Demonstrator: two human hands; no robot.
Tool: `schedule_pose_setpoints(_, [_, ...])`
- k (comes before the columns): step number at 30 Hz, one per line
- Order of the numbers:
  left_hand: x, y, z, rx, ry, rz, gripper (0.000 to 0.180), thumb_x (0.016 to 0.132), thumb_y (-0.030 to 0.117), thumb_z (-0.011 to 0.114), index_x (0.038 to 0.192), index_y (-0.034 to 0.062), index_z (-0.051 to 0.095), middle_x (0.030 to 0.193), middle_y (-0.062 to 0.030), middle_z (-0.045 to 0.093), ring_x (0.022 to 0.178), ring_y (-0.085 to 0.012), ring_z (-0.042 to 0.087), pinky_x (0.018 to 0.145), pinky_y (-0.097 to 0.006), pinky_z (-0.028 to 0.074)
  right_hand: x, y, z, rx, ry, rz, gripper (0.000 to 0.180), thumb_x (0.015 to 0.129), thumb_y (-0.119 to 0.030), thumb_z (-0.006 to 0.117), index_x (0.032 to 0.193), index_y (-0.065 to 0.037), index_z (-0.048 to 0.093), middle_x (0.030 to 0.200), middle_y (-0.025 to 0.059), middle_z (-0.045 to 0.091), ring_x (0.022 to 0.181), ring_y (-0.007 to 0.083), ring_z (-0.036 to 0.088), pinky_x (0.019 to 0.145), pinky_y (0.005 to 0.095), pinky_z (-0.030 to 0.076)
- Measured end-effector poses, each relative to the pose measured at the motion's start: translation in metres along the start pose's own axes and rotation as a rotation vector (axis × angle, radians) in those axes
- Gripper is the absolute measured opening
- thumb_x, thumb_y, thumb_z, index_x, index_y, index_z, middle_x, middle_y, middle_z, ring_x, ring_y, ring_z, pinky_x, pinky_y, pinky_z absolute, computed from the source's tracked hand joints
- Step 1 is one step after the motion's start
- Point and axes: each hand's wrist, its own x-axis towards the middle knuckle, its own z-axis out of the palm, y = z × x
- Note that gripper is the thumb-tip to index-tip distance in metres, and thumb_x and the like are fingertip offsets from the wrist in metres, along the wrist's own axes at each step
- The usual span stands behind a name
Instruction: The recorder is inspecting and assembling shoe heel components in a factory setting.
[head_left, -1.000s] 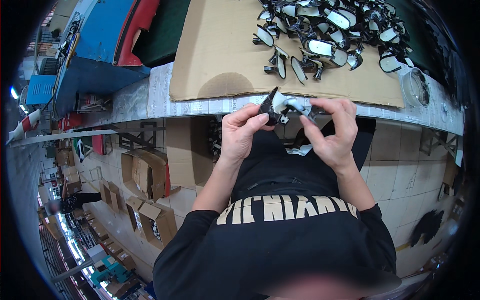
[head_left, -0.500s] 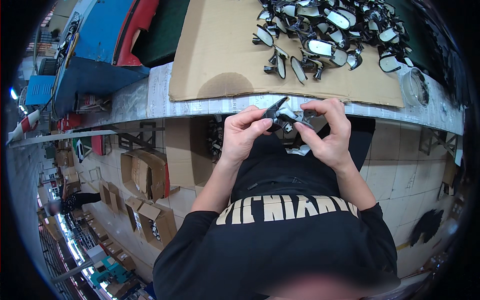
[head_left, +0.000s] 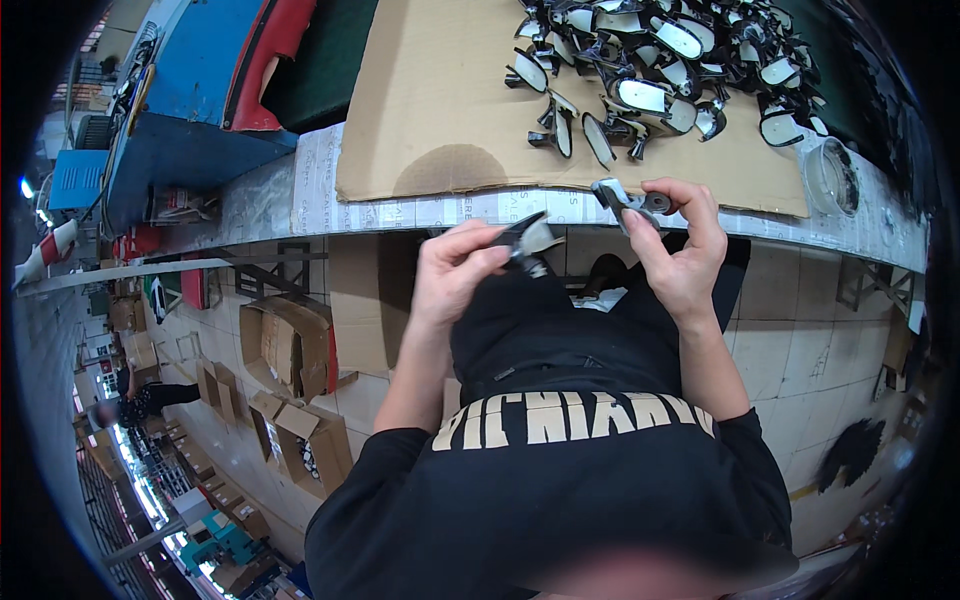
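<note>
Mirror part (head_left: 533, 240) pinched in left hand (head_left: 455, 275), just off worktop (head_left: 300, 190) edge; right hand (head_left: 680, 250) grips small bracket (head_left: 625, 195). Looks light, rigid, glass fragile: hold by black housing.

A plain tan sheet of corrugated cardboard (head_left: 450, 110) carries a darker brown half-round stain at its near edge. The heap of small side mirrors (head_left: 660, 70) is glossy black with pale silvery glass. The left hand (head_left: 455, 275) pinches a black mirror shell with a whitish face (head_left: 528, 240); the right hand (head_left: 680, 250) holds a grey-and-black bracket piece (head_left: 625, 195). The person's black sweatshirt (head_left: 560, 490) bears cream block lettering. A blue machine casing (head_left: 190, 110) has a red trim band
</note>
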Motion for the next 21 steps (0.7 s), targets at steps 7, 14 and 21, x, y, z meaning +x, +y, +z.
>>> schedule_pose_setpoints(7, [-0.039, 0.024, -0.099, 1.001, 0.141, -0.335, 0.032, 0.082, 0.017, 0.076, 0.110, 0.0027, 0.078, 0.084, -0.0125, 0.076, 0.079, -0.0210, 0.073, 0.074, -0.032, 0.055, 0.000, 0.016, -0.002, 0.099, 0.011, 0.133, 0.030, 0.078, -0.008, 0.082, 0.106, -0.005, 0.071, 0.091, 0.0052, 0.063, 0.082, 0.0179, 0.054, 0.076, 0.0312, 0.046])
schedule_pose_setpoints(14, [0.018, 0.012, -0.045, 0.673, 0.185, 0.074, 0.027, 0.084, 0.016, 0.082, 0.104, -0.0009, 0.077, 0.090, -0.0122, 0.077, 0.077, -0.0179, 0.073, 0.074, -0.029, 0.056, 0.001, 0.011, 0.005, 0.106, -0.008, 0.086, 0.030, 0.078, -0.008, 0.081, 0.106, -0.004, 0.071, 0.091, 0.0055, 0.063, 0.082, 0.0180, 0.054, 0.076, 0.0311, 0.046])
schedule_pose_setpoints(21, [0.129, -0.024, 0.012, 1.048, 0.146, 0.540, 0.028, 0.085, 0.015, 0.081, 0.108, -0.0006, 0.076, 0.094, -0.0082, 0.072, 0.080, -0.0154, 0.067, 0.073, -0.028, 0.055, -0.010, 0.003, -0.007, 0.076, 0.002, 0.103, 0.030, 0.077, -0.009, 0.081, 0.105, -0.004, 0.070, 0.091, 0.0059, 0.063, 0.082, 0.0187, 0.054, 0.076, 0.0315, 0.046])
